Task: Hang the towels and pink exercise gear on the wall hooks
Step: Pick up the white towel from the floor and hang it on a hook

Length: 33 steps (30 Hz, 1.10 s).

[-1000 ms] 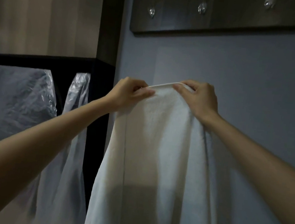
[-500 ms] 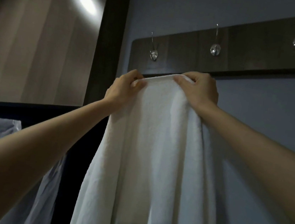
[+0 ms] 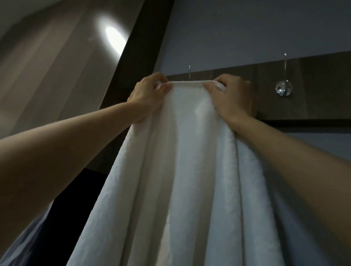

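Towel status: large white terry-cloth towel (image 3: 186, 178) fills centre and bottom of the frame, with its top hem stretched level just in front of the dark wooden hook rail (image 3: 330, 85) at upper right. Hem's left end is pinched by the left hand (image 3: 149, 95), thumb on the front face. Right end is gripped by the right hand (image 3: 231, 100), fingers curled over the top. Both hands hold cloth, close together, with a short taut span between them. Slim metal hook (image 3: 189, 73) pokes up just behind that span. Its lower part is hidden, so can't tell if the hem has caught. Second hook with clear glass knob (image 3: 282, 90) sits bare to the right of the right hand. Handling guess: soft, limp and bulky, some weight in the hanging folds, grippy pile, not fragile. Best hold is the thick hem either side of the hook, so the span drops over the tip. Risk: bunched cloth sliding off such a thin hook.
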### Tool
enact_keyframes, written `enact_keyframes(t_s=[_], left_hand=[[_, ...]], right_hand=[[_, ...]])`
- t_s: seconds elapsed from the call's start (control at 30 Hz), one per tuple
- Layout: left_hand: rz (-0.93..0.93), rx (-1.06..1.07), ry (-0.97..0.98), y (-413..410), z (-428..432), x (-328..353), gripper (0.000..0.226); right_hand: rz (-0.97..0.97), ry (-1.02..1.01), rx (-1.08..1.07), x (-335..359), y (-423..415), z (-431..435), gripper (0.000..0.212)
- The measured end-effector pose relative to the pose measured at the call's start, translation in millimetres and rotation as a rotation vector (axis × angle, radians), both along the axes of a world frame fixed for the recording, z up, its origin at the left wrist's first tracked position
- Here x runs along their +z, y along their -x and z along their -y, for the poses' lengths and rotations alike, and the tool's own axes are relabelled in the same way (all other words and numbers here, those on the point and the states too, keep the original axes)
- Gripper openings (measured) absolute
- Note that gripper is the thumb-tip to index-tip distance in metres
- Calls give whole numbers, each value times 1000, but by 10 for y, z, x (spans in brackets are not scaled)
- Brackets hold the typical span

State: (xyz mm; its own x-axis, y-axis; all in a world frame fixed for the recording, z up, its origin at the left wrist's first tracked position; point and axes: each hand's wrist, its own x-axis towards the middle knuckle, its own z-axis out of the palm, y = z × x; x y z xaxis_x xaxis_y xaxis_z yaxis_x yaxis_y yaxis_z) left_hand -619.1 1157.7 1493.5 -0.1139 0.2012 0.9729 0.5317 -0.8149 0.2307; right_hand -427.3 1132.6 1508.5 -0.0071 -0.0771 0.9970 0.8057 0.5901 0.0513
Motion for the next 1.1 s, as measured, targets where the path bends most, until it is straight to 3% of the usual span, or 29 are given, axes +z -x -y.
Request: enact_keyframes(t_s=[0.3,0.63,0.83,0.97,1.03,1.1], left_hand=[[80,57,-32,-72,-383,406,23],[227,24,-112,-237,-573,-163,8],[183,-139,-54,-218,-449,-291,10],[106,-401,179,-210,-275,-415,35],[-14,-345,183,-216,-231,-518,47],[-64,-245,142,-197,-228,-645,51]], right_hand=[[-30,-68,-111,376,56,-266,25],[115,-159,-350,46,135,-349,17],[125,-55,-228,-284,215,-310,24],[112,31,-143,-475,254,-257,34],[99,96,-37,-553,290,-232,35],[117,116,-66,-631,324,-234,39]])
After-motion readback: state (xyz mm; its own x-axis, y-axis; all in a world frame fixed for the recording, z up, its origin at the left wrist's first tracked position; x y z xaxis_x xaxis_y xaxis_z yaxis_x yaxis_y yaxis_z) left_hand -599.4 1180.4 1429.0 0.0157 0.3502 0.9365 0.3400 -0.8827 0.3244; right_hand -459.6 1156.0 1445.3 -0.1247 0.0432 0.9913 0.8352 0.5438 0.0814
